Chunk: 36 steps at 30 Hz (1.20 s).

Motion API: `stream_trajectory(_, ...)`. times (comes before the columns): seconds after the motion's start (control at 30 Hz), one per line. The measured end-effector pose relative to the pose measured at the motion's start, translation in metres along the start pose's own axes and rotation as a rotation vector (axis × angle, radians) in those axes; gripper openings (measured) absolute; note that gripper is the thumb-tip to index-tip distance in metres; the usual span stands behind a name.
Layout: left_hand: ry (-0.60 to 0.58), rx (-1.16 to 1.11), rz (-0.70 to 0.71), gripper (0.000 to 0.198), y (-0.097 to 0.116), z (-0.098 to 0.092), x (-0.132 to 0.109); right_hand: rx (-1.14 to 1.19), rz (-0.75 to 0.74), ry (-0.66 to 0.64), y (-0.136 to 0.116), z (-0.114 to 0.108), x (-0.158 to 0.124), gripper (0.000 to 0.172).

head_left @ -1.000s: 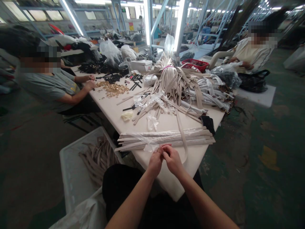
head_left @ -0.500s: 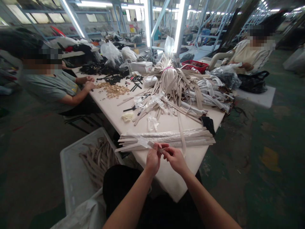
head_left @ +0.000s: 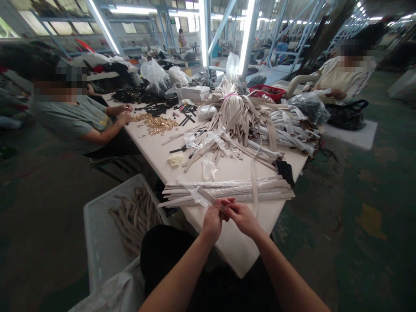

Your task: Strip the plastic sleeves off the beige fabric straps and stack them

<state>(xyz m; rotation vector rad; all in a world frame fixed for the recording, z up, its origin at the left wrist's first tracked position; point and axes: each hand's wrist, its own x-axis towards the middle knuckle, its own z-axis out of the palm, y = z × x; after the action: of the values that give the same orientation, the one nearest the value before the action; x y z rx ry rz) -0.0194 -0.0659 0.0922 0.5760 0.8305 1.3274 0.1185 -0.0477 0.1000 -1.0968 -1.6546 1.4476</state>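
Both my hands meet over the near corner of the white table [head_left: 162,151]. My left hand [head_left: 212,219] pinches the end of a beige strap [head_left: 208,197] that carries a clear plastic sleeve [head_left: 195,193]; the strap end pokes up to the left. My right hand [head_left: 242,216] is closed on the same strap just beside the left. Behind my hands lies a flat stack of wrapped beige straps [head_left: 234,190]. One loose strap [head_left: 254,186] runs across that stack toward my right hand.
A big heap of beige straps [head_left: 237,117] fills the table's middle, with gold fittings [head_left: 156,123] and black parts [head_left: 152,108] further left. A white bin of straps [head_left: 130,216] stands on the floor at left. A person in grey [head_left: 78,121] sits left; another [head_left: 344,73] sits far right.
My hands have lifted the strap end off the stack and the plastic sleeve now sticks out further to the left. The loose strap has shifted slightly right.
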Motion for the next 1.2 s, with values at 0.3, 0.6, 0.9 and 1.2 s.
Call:
stream_trajectory(0.3, -0.019, 0.005, 0.026, 0.038, 0.000, 0.004, 0.002, -0.036, -0.016, 0.066, 0.004, -0.004, 0.004, 0.036)
stream_trajectory(0.6, -0.013, 0.002, 0.065, 0.038, -0.004, -0.004, 0.002, 0.013, 0.030, -0.056, 0.009, -0.006, 0.003, 0.034)
stream_trajectory(0.9, 0.001, 0.021, 0.034, 0.040, -0.010, -0.011, 0.001, 0.107, 0.133, -0.175, 0.019, -0.006, -0.001, 0.039)
stream_trajectory(1.2, -0.065, -0.034, -0.115, 0.047, -0.014, -0.014, 0.007, 0.123, 0.109, -0.127, 0.021, 0.003, 0.006, 0.048)
